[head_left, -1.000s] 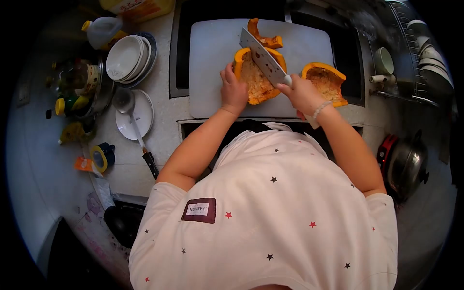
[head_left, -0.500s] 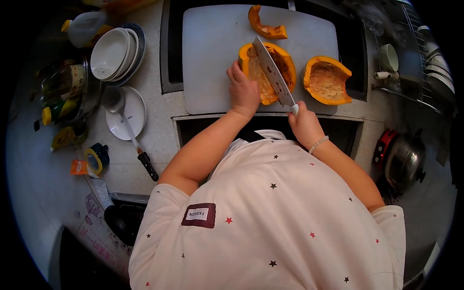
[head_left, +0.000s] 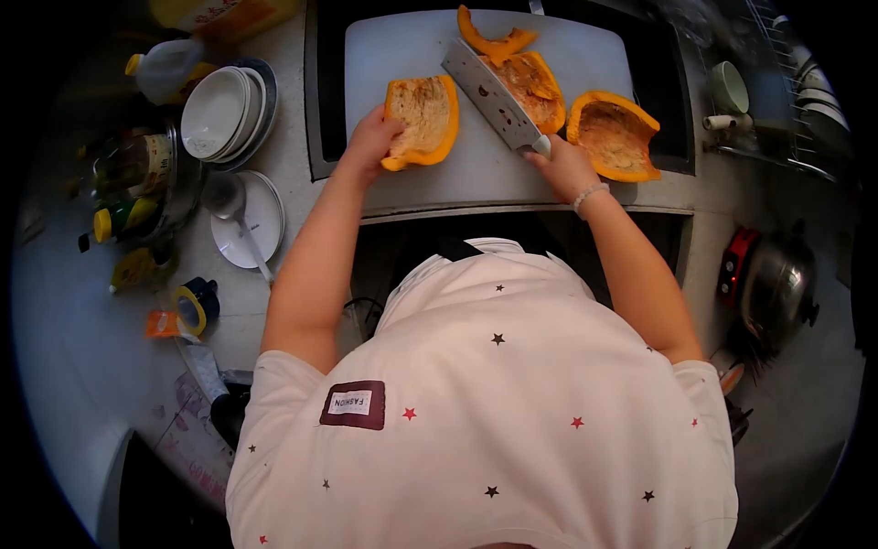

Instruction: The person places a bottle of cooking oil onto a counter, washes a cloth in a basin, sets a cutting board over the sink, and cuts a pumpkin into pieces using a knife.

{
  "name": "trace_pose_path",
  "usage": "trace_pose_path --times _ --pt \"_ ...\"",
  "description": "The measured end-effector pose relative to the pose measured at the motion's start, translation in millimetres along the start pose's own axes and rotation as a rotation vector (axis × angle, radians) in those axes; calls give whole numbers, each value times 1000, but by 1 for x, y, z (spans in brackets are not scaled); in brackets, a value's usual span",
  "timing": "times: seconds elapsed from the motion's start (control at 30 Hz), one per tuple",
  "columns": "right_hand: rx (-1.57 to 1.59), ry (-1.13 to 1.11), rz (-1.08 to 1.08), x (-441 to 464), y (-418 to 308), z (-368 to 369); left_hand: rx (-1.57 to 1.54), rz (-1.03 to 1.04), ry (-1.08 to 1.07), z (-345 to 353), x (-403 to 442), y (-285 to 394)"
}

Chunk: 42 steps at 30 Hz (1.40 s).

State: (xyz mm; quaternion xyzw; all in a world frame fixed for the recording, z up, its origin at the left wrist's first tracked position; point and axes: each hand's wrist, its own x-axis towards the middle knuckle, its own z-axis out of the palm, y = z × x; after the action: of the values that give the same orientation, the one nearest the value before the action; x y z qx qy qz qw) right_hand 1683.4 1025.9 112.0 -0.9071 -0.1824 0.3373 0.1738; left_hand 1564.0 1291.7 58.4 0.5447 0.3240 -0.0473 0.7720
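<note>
My left hand (head_left: 373, 142) grips a cut pumpkin piece (head_left: 422, 119) by its left edge, its pale fibrous inside facing up, over the left part of the white cutting board (head_left: 393, 46). A kitchen knife (head_left: 489, 96) with a wide blade and white handle is held in my right hand (head_left: 562, 166). The blade slants up and left across the board. Just right of it lies another pumpkin piece (head_left: 532, 87), partly covered by the blade. A thin curved pumpkin slice (head_left: 494, 41) rests at the back, and a larger pumpkin chunk (head_left: 615, 137) sits right of my right hand.
Stacked white bowls (head_left: 217, 112) and a plate (head_left: 265, 229) with a ladle (head_left: 225, 197) stand on the left counter. Bottles (head_left: 137, 169) and a tape roll (head_left: 194, 305) lie further left. On the right are a dish rack (head_left: 791, 119) and a metal pot (head_left: 777, 288).
The pumpkin piece under the knife has come apart in two. My left hand has carried one part left, while the other sits right of the blade. The knife has shifted left and up.
</note>
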Motion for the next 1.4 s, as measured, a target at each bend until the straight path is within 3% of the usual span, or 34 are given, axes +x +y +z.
trace_pose_path --times 0.13,0.23,0.37,0.5,0.53,0.63,0.77,0.8,0.87,0.93,1.03,1.13,1.23,1.33,1.4 --pt "161 -17 22 -5 5 8 -40 -62 15 -19 -10 5" --pt "137 -26 -17 -3 11 6 -196 -30 172 -43 0 -5" --pt "105 10 -178 -5 2 -7 -454 235 188 -40 -14 -16" --pt "329 -105 -82 -2 -9 -8 -202 186 628 -5 -31 -36" --pt "275 -113 -102 -2 -13 -10 -202 155 448 -7 -33 -37" --pt "120 -117 -187 7 -16 -13 -149 5 562 20 -32 -25" --pt "232 -192 -235 17 -15 -7 27 88 685 27 -11 -22" --pt "178 -162 -279 20 -13 -3 -27 13 646 43 -26 8" --pt "71 -79 -370 28 -12 2 -91 114 611 37 -12 3" --pt "138 -133 -225 22 -28 -5 -210 182 490 23 8 -5" --pt "239 -190 -92 16 -41 -9 -812 58 213 17 17 -4" --pt "296 -212 -45 15 -48 -9 -588 159 184 48 -2 9" --pt "264 -176 -60 13 -50 1 -522 231 18 46 7 10" --pt "261 -120 -63 10 -49 7 -370 167 148 50 10 23" --pt "291 -103 -35 3 -53 7 -419 -69 121 40 8 45"
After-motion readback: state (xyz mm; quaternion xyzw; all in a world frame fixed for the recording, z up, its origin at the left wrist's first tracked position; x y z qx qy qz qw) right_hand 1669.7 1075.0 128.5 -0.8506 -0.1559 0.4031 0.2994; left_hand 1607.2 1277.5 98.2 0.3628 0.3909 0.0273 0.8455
